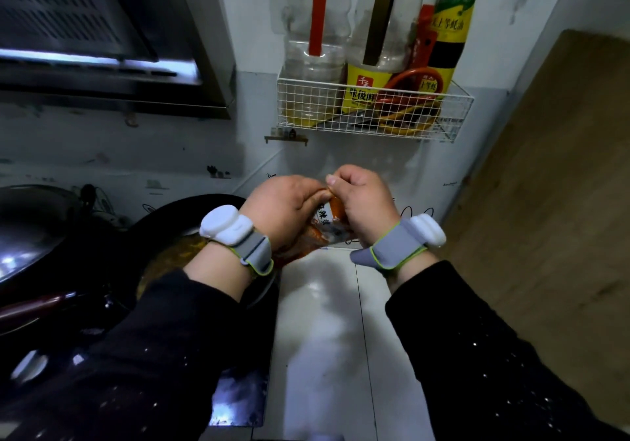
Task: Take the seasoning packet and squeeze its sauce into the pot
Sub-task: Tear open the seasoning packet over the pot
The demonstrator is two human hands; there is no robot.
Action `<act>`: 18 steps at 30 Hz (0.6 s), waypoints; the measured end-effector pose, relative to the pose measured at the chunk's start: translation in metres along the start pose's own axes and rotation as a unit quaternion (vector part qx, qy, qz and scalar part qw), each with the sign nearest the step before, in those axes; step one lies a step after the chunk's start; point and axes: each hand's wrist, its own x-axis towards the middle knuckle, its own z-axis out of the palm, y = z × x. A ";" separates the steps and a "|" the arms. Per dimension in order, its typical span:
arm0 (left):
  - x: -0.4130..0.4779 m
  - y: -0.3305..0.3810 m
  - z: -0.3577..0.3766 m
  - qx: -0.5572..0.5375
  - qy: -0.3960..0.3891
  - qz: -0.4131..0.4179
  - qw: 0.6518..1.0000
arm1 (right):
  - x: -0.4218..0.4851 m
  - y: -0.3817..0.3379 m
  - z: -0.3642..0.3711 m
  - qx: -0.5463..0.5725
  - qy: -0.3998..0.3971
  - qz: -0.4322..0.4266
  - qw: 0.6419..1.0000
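An orange-red seasoning packet (326,226) with printed characters is pinched between both hands, just right of the pot and above the counter's far edge. My left hand (283,209) grips its left side and my right hand (361,202) grips its top right corner; most of the packet is hidden by my fingers. The dark pot (177,215) sits on the stove at lower left, with yellowish broth inside, partly covered by my left forearm. Both wrists wear grey bands with white modules.
A white wire rack (371,110) with oil and sauce bottles hangs on the wall above my hands. A range hood (102,38) is at upper left. A wooden board (552,185) leans at right. A second dark wok (30,229) sits far left. White tiled counter (324,321) lies below.
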 end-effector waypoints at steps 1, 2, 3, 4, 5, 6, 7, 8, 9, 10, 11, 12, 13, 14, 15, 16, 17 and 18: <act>0.000 0.001 0.002 0.026 0.013 0.002 1.000 | 0.001 0.002 0.004 0.016 0.030 0.018 0.999; 0.000 0.003 0.004 0.050 0.024 0.000 0.998 | 0.003 0.004 0.007 0.032 0.057 0.037 0.997; -0.001 0.005 0.005 0.067 0.033 -0.005 0.997 | 0.004 0.006 0.009 0.045 0.074 0.055 0.995; -0.002 0.006 0.006 0.071 0.037 -0.009 0.997 | 0.005 0.007 0.010 0.053 0.081 0.068 0.993; -0.003 0.006 0.008 0.064 0.035 -0.013 0.997 | 0.006 0.009 0.010 0.055 0.076 0.073 0.993; -0.004 0.004 0.009 0.039 0.024 -0.022 0.999 | 0.006 0.010 0.008 0.049 0.065 0.070 0.994; -0.004 0.003 0.010 -0.013 0.003 -0.049 0.999 | 0.006 0.010 0.005 0.036 0.046 0.057 0.997; -0.004 0.001 0.010 -0.091 -0.022 -0.095 0.991 | 0.006 0.009 0.001 0.022 0.018 0.037 0.999; -0.004 0.000 0.010 -0.177 -0.044 -0.148 0.972 | 0.006 0.008 -0.004 0.007 -0.014 0.012 1.000; -0.004 0.000 0.010 -0.249 -0.062 -0.195 0.947 | 0.006 0.006 -0.009 -0.009 -0.044 -0.013 0.999; -0.003 0.001 0.009 -0.287 -0.076 -0.226 0.928 | 0.007 0.003 -0.012 -0.023 -0.068 -0.036 0.997; -0.002 0.001 0.010 -0.304 -0.091 -0.243 0.917 | 0.008 0.000 -0.014 -0.032 -0.089 -0.054 0.994; -0.002 0.002 0.010 -0.322 -0.105 -0.256 0.906 | 0.008 -0.002 -0.015 -0.039 -0.106 -0.068 0.991; -0.003 0.003 0.011 -0.341 -0.113 -0.265 0.895 | 0.008 -0.005 -0.015 -0.048 -0.119 -0.079 0.989; -0.003 0.004 0.010 -0.356 -0.119 -0.268 0.887 | 0.008 -0.006 -0.015 -0.058 -0.131 -0.083 0.986; -0.003 0.004 0.010 -0.356 -0.123 -0.265 0.888 | 0.008 -0.007 -0.016 -0.063 -0.142 -0.079 0.985; -0.004 0.004 0.009 -0.339 -0.128 -0.257 0.896 | 0.007 -0.008 -0.016 -0.064 -0.154 -0.067 0.984; -0.004 0.004 0.009 -0.310 -0.136 -0.245 0.908 | 0.007 -0.008 -0.018 -0.068 -0.166 -0.051 0.982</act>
